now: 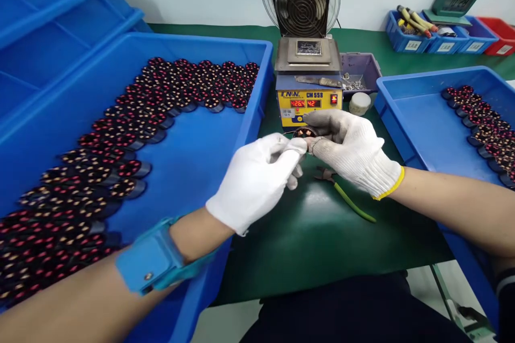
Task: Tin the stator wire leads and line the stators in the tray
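Note:
In front of the solder pot, both gloved hands meet around a small round black motor stator (304,132) with copper windings. My right hand (354,147), in a yellow-cuffed glove with greyed fingertips, grips it from the right. The thumb and forefinger of my left hand (261,174) are pinched at its near edge; the fingertips partly hide it. A blue wrist band (151,260) is on my left forearm. Beneath my right hand, cutting pliers with a green handle (354,202) lie on the green mat (314,246).
The yellow-fronted solder pot (309,99) stands ahead, a fan (303,6) behind it and a knife (317,81) across its ledge. Blue trays of stators flank me, left (193,161) and right (418,118). A purple bin (372,72) and round white container (359,103) sit beside the pot.

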`<control>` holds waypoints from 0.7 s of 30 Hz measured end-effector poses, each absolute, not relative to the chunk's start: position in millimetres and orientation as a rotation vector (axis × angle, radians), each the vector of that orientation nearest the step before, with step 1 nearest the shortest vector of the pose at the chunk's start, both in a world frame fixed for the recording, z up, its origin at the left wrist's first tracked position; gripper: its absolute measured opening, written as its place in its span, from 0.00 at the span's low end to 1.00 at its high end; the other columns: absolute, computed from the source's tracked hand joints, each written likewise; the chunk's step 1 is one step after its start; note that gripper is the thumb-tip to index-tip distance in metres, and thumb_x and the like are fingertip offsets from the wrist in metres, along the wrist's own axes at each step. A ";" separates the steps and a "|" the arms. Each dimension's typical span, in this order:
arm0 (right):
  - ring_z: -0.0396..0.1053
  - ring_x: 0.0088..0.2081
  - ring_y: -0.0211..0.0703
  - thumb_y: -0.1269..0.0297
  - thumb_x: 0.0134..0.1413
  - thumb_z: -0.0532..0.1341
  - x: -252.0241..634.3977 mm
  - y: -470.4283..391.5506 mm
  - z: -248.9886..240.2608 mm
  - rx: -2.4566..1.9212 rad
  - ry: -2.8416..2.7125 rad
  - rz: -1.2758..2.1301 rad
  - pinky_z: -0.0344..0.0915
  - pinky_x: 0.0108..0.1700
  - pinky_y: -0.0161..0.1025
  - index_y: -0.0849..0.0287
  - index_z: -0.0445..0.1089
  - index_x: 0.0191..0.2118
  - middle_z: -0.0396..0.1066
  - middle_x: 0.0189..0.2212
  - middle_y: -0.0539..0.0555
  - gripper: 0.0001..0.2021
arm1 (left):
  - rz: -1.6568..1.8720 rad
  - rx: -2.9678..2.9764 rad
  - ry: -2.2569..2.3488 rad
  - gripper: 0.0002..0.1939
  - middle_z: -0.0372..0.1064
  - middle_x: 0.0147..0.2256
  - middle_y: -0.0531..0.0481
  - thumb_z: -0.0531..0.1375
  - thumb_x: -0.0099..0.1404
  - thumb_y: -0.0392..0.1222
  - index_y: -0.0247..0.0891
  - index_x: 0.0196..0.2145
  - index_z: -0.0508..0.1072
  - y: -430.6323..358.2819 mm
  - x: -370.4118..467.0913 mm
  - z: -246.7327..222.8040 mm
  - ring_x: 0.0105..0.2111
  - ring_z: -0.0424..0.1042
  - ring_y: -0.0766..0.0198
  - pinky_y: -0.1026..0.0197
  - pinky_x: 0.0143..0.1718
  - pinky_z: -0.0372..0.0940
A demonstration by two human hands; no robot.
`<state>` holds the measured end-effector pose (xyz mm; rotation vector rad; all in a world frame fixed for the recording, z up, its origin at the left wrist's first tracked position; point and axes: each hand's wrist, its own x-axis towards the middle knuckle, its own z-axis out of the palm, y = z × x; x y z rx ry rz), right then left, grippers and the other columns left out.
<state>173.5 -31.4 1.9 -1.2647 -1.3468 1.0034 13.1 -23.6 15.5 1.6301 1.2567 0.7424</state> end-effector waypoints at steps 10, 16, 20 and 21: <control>0.75 0.43 0.45 0.67 0.49 0.65 173.6 -31.6 2.5 -1.231 -1.325 0.990 0.74 0.46 0.40 0.61 0.70 0.45 0.75 0.39 0.53 0.16 | 0.940 1.530 1.242 0.24 0.66 0.19 0.52 0.51 0.67 0.60 0.38 0.25 0.68 -16.2 9.6 11.1 0.17 0.66 0.68 0.64 0.17 0.58; 0.74 0.44 0.45 0.67 0.49 0.65 178.7 -32.8 -3.3 -1.268 -1.418 0.876 0.73 0.49 0.42 0.59 0.71 0.47 0.75 0.42 0.53 0.16 | 0.905 1.676 1.227 0.10 0.67 0.22 0.55 0.55 0.65 0.41 0.39 0.26 0.66 -24.6 15.6 12.2 0.17 0.65 0.70 0.66 0.20 0.62; 0.73 0.46 0.46 0.66 0.51 0.64 201.7 -6.2 12.0 -1.313 -1.520 0.631 0.70 0.54 0.44 0.60 0.71 0.50 0.74 0.45 0.54 0.18 | 0.869 1.693 1.105 0.09 0.68 0.24 0.54 0.55 0.64 0.45 0.39 0.30 0.69 -27.9 10.6 9.4 0.20 0.67 0.67 0.64 0.24 0.63; 0.72 0.48 0.47 0.66 0.52 0.63 208.8 5.9 20.8 -1.370 -1.566 0.546 0.68 0.56 0.46 0.60 0.70 0.51 0.73 0.46 0.54 0.19 | 0.815 1.726 1.086 0.11 0.67 0.23 0.54 0.55 0.65 0.48 0.39 0.30 0.69 -26.9 10.2 9.1 0.21 0.67 0.66 0.63 0.24 0.63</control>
